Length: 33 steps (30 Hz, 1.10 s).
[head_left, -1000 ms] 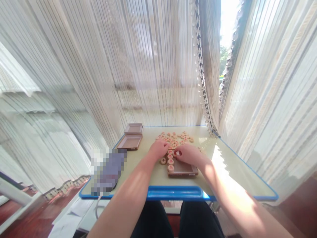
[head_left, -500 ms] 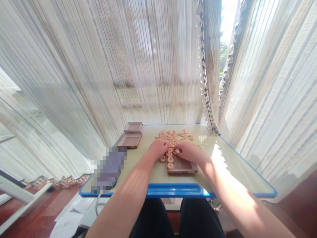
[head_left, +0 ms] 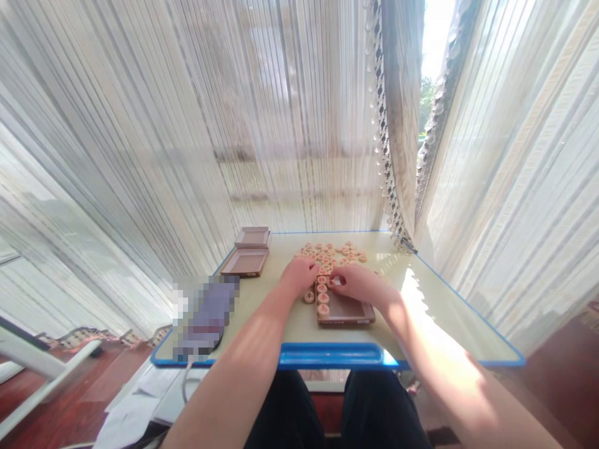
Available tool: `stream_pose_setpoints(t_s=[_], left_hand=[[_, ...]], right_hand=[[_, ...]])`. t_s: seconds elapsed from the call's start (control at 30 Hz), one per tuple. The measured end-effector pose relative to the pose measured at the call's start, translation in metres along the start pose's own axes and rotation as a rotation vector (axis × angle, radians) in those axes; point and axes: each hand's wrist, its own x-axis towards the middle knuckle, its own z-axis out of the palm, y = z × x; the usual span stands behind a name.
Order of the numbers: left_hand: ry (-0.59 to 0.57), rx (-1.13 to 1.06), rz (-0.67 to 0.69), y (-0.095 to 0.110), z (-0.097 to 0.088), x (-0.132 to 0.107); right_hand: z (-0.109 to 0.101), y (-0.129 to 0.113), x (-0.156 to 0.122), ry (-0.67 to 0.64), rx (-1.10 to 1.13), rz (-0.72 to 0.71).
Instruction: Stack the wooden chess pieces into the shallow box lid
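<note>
A shallow brown tray [head_left: 346,308] lies in front of me, with a column of round wooden Chinese chess pieces [head_left: 322,298] along its left side. My right hand [head_left: 358,280] is over the tray, thumb and fingers pinched on a Chinese chess piece beside the column's upper end. At the tray's far left corner, my left hand [head_left: 299,274] has its fingers curled in; what they hold, if anything, is hidden. A single piece [head_left: 309,297] with a dark mark lies left of the tray. Beyond both hands are several scattered pieces [head_left: 322,252].
Two more brown trays [head_left: 244,262] stand at the table's far left. A pixelated, dark flat object [head_left: 206,318] with a cable lies at the near left. The pale table has a blue edge [head_left: 332,355]. Striped curtains [head_left: 290,125] hang behind it.
The view has shifted slightly. Both hands keep nearly the same places, the right one still pinching a piece by the column.
</note>
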Motion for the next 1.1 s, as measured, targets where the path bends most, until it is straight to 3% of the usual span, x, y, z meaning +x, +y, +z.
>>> stream_pose_setpoints(t_s=[0.17, 0.23, 0.37, 0.5, 0.73, 1.1], left_hand=[[0.078, 0.119, -0.341, -0.006, -0.005, -0.001], [0.075, 0.139, -0.384, -0.006, -0.005, -0.001], [0.026, 0.105, -0.260, -0.003, -0.003, -0.002], [-0.029, 0.078, -0.101, -0.002, 0.000, -0.003], [-0.051, 0.093, -0.080, -0.005, 0.003, -0.002], [-0.032, 0.048, -0.086, -0.007, 0.004, 0.000]], right_hand=[[-0.001, 0.002, 0.001, 0.084, 0.032, 0.045], [-0.001, 0.005, 0.004, 0.141, 0.013, 0.049], [0.000, 0.011, 0.009, 0.213, -0.063, 0.040], [0.001, 0.016, 0.009, 0.163, -0.053, 0.098], [-0.002, 0.017, 0.005, 0.091, 0.014, 0.132], [0.002, 0.026, 0.009, -0.015, 0.082, 0.067]])
